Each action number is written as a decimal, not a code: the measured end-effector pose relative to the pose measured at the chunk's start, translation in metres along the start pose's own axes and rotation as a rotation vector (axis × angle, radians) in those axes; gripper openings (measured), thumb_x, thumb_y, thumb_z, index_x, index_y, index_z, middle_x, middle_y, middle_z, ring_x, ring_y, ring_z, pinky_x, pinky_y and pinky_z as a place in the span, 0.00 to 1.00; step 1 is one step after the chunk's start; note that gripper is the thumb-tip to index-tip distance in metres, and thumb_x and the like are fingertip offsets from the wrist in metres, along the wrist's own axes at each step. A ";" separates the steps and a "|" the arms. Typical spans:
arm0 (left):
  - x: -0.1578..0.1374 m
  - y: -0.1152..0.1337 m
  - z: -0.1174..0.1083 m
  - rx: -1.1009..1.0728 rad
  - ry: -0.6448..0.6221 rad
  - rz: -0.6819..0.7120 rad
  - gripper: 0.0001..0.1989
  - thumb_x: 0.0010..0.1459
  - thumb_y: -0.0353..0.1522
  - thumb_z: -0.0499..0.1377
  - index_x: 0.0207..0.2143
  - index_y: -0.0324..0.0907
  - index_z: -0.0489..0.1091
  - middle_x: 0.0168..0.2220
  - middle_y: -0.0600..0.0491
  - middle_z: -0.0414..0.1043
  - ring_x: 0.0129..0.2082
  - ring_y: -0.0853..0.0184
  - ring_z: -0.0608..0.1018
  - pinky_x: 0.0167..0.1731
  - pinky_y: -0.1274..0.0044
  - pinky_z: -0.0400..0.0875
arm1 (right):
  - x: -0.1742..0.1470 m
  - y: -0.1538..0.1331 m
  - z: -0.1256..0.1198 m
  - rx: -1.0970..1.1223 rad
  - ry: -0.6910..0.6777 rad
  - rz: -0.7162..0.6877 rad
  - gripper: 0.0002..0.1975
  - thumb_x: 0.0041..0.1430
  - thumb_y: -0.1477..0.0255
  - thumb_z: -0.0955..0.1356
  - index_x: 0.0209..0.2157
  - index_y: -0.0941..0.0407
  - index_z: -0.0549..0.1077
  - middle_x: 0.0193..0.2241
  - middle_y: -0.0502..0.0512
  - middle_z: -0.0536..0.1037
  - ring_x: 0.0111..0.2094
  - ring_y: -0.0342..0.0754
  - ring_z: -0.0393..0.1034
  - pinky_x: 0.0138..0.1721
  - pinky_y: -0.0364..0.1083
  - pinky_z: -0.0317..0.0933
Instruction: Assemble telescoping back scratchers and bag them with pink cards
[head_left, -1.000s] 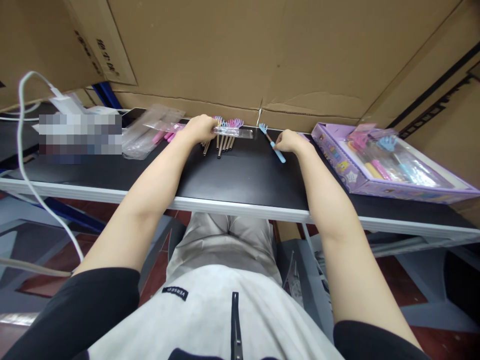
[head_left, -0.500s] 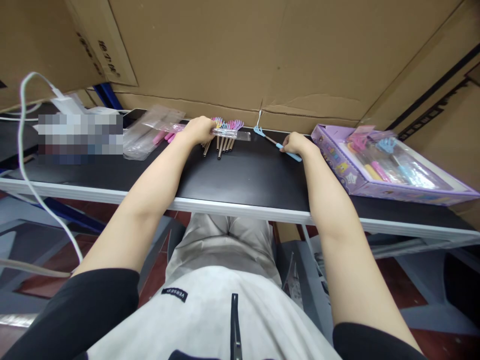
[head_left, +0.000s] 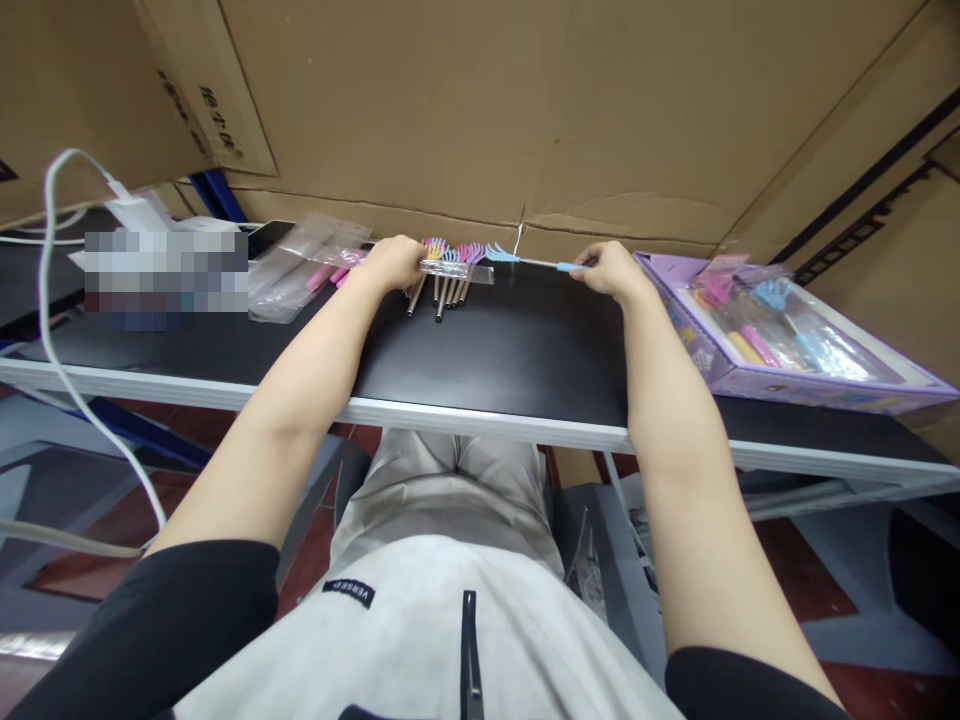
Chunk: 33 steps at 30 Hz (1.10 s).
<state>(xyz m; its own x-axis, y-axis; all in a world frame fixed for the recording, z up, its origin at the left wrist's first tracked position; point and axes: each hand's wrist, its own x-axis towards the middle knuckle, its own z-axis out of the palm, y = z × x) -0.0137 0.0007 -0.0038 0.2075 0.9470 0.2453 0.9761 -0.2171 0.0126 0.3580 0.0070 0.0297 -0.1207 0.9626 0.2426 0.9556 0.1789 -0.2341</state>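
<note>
My right hand (head_left: 609, 268) pinches the blue handle of a back scratcher (head_left: 536, 262). The scratcher lies nearly level, its metal rod and blue claw head pointing left. My left hand (head_left: 399, 262) is closed on a narrow clear plastic sleeve (head_left: 471, 272), whose flat end sticks out to the right. The scratcher's claw is just right of the sleeve, near its end. Under and behind the sleeve lie several scratcher heads (head_left: 448, 290) with pink, blue and yellow claws and short metal rods. My left fingertips are partly hidden.
A purple display box (head_left: 697, 345) with several bagged scratchers stands on the right. Clear plastic sleeves (head_left: 281, 280) and pink handles (head_left: 330, 274) lie left of my left hand. A white cable (head_left: 49, 260) hangs at far left. Cardboard walls (head_left: 555, 120) rise behind the black table (head_left: 495, 355).
My right hand has moved up and slightly right, swinging the scratcher from slanted to nearly level, with its claw shifted left towards the sleeve. My left hand has barely moved.
</note>
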 end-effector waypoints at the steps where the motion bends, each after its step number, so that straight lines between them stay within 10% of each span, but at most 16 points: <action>1: 0.001 -0.001 0.001 -0.005 0.009 0.002 0.18 0.59 0.29 0.60 0.49 0.41 0.84 0.45 0.40 0.84 0.54 0.47 0.83 0.53 0.66 0.75 | -0.003 -0.003 -0.005 0.049 0.010 0.001 0.21 0.66 0.56 0.76 0.53 0.56 0.81 0.47 0.66 0.84 0.51 0.62 0.78 0.54 0.63 0.73; 16: 0.002 -0.003 0.003 0.003 0.011 -0.011 0.17 0.62 0.30 0.61 0.51 0.38 0.82 0.51 0.36 0.83 0.56 0.44 0.82 0.55 0.63 0.73 | -0.023 -0.024 -0.029 0.264 -0.065 0.004 0.19 0.54 0.60 0.82 0.39 0.60 0.84 0.27 0.54 0.78 0.34 0.51 0.73 0.44 0.53 0.72; 33: 0.003 0.004 0.005 -0.139 0.046 0.115 0.14 0.60 0.34 0.62 0.46 0.40 0.80 0.44 0.43 0.82 0.46 0.55 0.80 0.48 0.70 0.71 | -0.027 -0.046 -0.023 0.219 -0.084 -0.056 0.23 0.57 0.55 0.81 0.47 0.56 0.86 0.39 0.61 0.86 0.44 0.58 0.78 0.51 0.55 0.74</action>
<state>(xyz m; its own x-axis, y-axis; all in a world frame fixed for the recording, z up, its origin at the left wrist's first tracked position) -0.0084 0.0040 -0.0075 0.3109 0.9027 0.2974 0.9269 -0.3572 0.1153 0.3239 -0.0322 0.0557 -0.2024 0.9619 0.1838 0.8670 0.2632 -0.4231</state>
